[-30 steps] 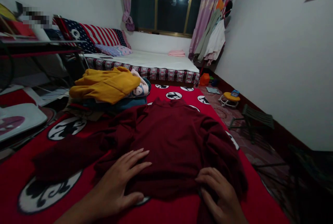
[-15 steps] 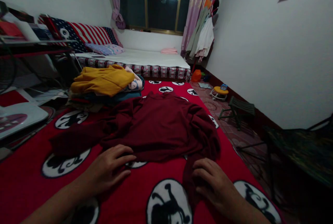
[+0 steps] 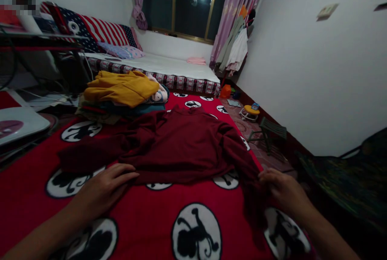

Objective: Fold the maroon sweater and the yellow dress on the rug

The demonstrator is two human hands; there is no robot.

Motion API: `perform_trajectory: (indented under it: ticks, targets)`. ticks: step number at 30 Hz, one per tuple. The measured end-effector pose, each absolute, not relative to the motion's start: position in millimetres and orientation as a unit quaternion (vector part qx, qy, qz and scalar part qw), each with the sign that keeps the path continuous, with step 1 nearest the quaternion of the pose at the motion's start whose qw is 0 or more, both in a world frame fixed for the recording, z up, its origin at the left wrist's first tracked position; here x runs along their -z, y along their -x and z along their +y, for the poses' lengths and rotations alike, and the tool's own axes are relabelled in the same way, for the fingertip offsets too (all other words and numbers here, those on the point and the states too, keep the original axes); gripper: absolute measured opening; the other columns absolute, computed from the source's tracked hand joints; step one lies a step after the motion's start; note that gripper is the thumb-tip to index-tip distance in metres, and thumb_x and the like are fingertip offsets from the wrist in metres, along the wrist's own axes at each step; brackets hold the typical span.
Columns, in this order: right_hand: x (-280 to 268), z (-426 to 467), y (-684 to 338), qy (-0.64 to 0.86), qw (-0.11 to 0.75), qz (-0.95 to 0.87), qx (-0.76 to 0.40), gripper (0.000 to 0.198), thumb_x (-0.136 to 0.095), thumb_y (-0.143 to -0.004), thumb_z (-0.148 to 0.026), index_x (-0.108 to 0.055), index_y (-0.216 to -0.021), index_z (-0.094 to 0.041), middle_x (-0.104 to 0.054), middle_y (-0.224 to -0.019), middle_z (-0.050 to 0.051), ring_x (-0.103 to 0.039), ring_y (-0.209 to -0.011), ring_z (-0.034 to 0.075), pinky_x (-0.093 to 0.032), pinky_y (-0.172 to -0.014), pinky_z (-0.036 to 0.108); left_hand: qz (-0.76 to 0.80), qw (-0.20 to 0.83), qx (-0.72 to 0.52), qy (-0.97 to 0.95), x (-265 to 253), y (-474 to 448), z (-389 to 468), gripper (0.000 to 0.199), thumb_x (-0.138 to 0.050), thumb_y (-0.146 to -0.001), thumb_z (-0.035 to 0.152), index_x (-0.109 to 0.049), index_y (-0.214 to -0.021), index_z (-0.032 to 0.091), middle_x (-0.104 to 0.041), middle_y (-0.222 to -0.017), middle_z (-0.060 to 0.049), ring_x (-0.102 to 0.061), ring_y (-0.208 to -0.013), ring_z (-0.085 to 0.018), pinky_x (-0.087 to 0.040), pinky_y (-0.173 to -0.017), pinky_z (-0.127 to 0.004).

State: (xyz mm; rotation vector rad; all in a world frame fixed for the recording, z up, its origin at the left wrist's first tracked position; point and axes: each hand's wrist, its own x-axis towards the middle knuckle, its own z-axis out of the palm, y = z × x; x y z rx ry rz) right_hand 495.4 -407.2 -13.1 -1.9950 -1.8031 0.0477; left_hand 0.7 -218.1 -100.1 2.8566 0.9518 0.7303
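A maroon long-sleeved top (image 3: 184,143) lies spread on a red blanket (image 3: 151,219) with white ovals and black figures. Its collar points away from me, and its left-side sleeve stretches out sideways. My left hand (image 3: 113,183) rests at the lower left hem, fingers stretched out and holding nothing. At the right, my right hand (image 3: 279,187) pinches the other sleeve (image 3: 252,195) of the top. That sleeve is lifted a little, and its cuff end hangs down toward me.
A clothes pile with a yellow garment (image 3: 121,86) on top sits at the far left of the blanket. Behind it is a bed (image 3: 169,64). Along the right stand a folding stool (image 3: 269,131), a small yellow stool (image 3: 251,110) and a dark camouflage chair (image 3: 344,179).
My right hand has moved right and away from me, drawing the sleeve outward from under the hem. My left hand has shifted slightly left. The view has tilted a little.
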Motion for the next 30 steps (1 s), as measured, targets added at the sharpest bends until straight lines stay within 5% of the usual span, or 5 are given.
perform_trajectory:
  ticks: [8,15,21,26,30]
  targets:
    - [23,-318,-445,0.755,0.172,-0.627,0.084,0.055,-0.060,-0.079,-0.036,-0.048,-0.131,-0.023,-0.053,-0.128,0.012,-0.064,-0.083,0.022,-0.049,-0.069,0.032,0.315,0.030,-0.199,-0.928,87,-15,-215,0.029,-0.055,-0.085,0.033,-0.066,-0.112,0.031,-0.060,-0.113,-0.004,-0.060,-0.101,-0.021,-0.052,-0.084,-0.030]
    - [46,-290,-516,0.778,0.299,-0.534,0.140,0.032,-0.049,-0.078,-0.022,-0.060,-0.108,-0.018,-0.064,-0.100,0.009,-0.062,-0.089,0.024,-0.049,-0.082,0.037,0.307,0.070,-0.205,-0.927,93,-3,-212,0.039,-0.044,-0.084,0.015,-0.063,-0.116,0.028,-0.058,-0.118,-0.005,-0.057,-0.108,-0.019,-0.048,-0.093,-0.029]
    - [18,-320,-505,0.765,0.175,-0.581,0.216,0.064,-0.050,-0.068,-0.008,-0.050,-0.131,-0.020,-0.039,-0.142,0.012,-0.041,-0.127,0.033,-0.039,-0.100,0.049,0.303,0.109,-0.234,-0.918,94,-3,-206,0.052,-0.033,-0.078,0.004,-0.067,-0.110,0.025,-0.062,-0.111,-0.006,-0.057,-0.105,-0.018,-0.047,-0.092,-0.028]
    - [33,-325,-464,0.636,0.038,-0.771,0.008,0.097,-0.050,-0.057,-0.003,-0.026,-0.147,-0.030,-0.034,-0.150,0.005,-0.018,-0.141,0.029,-0.025,-0.107,0.053,0.321,0.098,-0.188,-0.923,87,-5,-198,0.045,-0.035,-0.083,0.013,-0.071,-0.105,0.028,-0.066,-0.107,-0.004,-0.062,-0.099,-0.017,-0.050,-0.087,-0.025]
    - [48,-309,-460,0.665,0.019,-0.746,0.007,0.071,-0.051,-0.063,-0.006,-0.050,-0.133,-0.020,-0.056,-0.126,0.012,-0.045,-0.121,0.028,-0.031,-0.102,0.047,0.350,0.141,-0.199,-0.904,73,-14,-193,0.034,-0.039,-0.089,0.026,-0.071,-0.101,0.025,-0.069,-0.101,-0.004,-0.065,-0.092,-0.017,-0.051,-0.080,-0.024]
